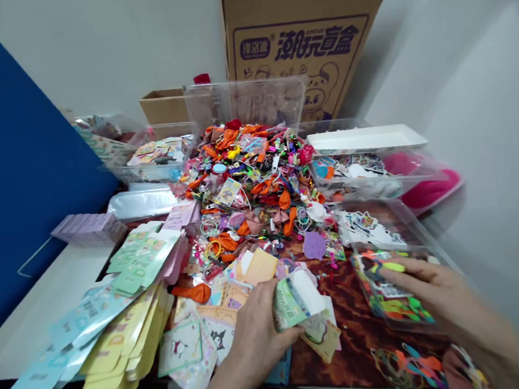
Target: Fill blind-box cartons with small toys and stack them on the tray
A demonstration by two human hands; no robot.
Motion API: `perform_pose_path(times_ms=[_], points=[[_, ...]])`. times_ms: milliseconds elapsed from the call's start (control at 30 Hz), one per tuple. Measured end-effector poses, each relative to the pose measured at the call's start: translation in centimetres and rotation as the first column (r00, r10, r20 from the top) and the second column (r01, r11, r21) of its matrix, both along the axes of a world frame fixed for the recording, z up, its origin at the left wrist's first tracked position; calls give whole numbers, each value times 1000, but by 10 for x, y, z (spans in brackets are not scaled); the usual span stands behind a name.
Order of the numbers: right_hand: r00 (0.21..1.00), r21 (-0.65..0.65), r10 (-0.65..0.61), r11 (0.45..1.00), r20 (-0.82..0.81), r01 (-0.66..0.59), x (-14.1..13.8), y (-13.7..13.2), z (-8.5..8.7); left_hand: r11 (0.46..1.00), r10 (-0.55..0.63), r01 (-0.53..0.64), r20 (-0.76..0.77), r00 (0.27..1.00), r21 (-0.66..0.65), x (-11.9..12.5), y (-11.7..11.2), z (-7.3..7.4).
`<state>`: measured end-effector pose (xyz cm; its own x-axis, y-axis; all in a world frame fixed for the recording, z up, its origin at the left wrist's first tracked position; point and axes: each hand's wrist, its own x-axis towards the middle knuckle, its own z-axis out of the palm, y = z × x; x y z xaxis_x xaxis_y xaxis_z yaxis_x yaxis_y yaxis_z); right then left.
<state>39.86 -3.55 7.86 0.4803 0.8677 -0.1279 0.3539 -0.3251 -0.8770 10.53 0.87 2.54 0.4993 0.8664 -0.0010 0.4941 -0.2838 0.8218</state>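
Note:
My left hand [259, 327] is closed around a small green paper box [289, 303] with a white flap standing up. Beneath and beside that box are several patterned paper sheets [323, 339]; whether the hand grips them too is unclear. My right hand [417, 280] pinches a small neon-yellow piece [393, 266] over a clear plastic bin [410, 325] of bright little toys. A dark bit shows at its fingertips, too blurred to name. Left of my left hand lie square cards with cartoon figures [180, 348] and an orange balloon [193, 293].
A large heap of small trinkets and balloons [243, 177] fills the table's middle. Flat yellow boxes [124, 345], blue ones [87, 318] and green ones [148, 256] lie left. Sticker bins [354, 169] stand right, a big carton [290, 5] behind. Rubber bands and balloons [421, 363] lie front right.

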Motion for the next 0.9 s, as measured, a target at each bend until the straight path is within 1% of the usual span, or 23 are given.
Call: perform_pose_path(times_ms=[33, 67, 133, 167, 233, 333, 400, 433, 467, 500, 533, 567, 667, 700, 733, 767, 800, 833, 900], points=[[993, 6, 116, 993, 21, -116, -17, 5, 4, 1000, 2, -2, -23, 1000, 10, 1, -1, 0], [972, -5, 232, 973, 36, -232, -34, 9, 7, 1000, 8, -7, -41, 999, 20, 1, -2, -1], [912, 9, 400, 915, 94, -403, -65, 19, 11, 999, 26, -24, -53, 998, 42, 0, -4, -1], [878, 14, 456, 886, 144, -463, -78, 24, 12, 998, 36, -33, -52, 998, 52, -1, -5, -1], [800, -2, 549, 825, 241, -565, -96, 31, 10, 996, 57, -53, -57, 997, 66, -4, -6, -1], [647, -125, 689, 710, 328, -693, -110, 37, 4, 995, 61, -53, -98, 993, 87, -9, -8, -3], [549, -218, 760, 635, 348, -741, -114, 38, 2, 995, 40, -28, -133, 990, 96, -11, -9, -5], [511, -256, 785, 605, 350, -754, -115, 38, 2, 995, 31, -16, -149, 988, 98, -12, -10, -6], [489, -282, 799, 588, 351, -758, -116, 38, 2, 995, 24, -8, -160, 987, 98, -12, -10, -7], [484, -294, 804, 583, 345, -758, -116, 38, 3, 995, 20, -4, -165, 986, 96, -13, -11, -8], [499, -289, 800, 590, 334, -754, -117, 38, 3, 996, 19, -4, -162, 987, 93, -13, -11, -8], [535, -267, 783, 615, 317, -742, -117, 37, 4, 996, 24, -10, -156, 987, 88, -14, -11, -8], [697, -164, 674, 737, 244, -656, -116, 35, 5, 997, 47, -39, -134, 990, 61, -17, -9, -7], [738, -133, 632, 773, 236, -620, -116, 35, 4, 997, 54, -48, -129, 990, 53, -18, -9, -6], [763, -104, 598, 799, 247, -593, -116, 35, 4, 997, 60, -55, -124, 990, 48, -18, -8, -6], [766, -80, 582, 807, 272, -585, -117, 35, 3, 997, 64, -59, -119, 991, 48, -18, -7, -6], [749, -63, 585, 799, 309, -598, -118, 35, 2, 997, 62, -57, -113, 992, 50, -18, -7, -6], [716, -62, 602, 779, 354, -624, -120, 36, 1, 997, 56, -50, -106, 993, 58, -17, -7, -6], [621, -113, 650, 725, 438, -680, -126, 39, -2, 997, 41, -34, -87, 995, 73, -15, -6, -7]])
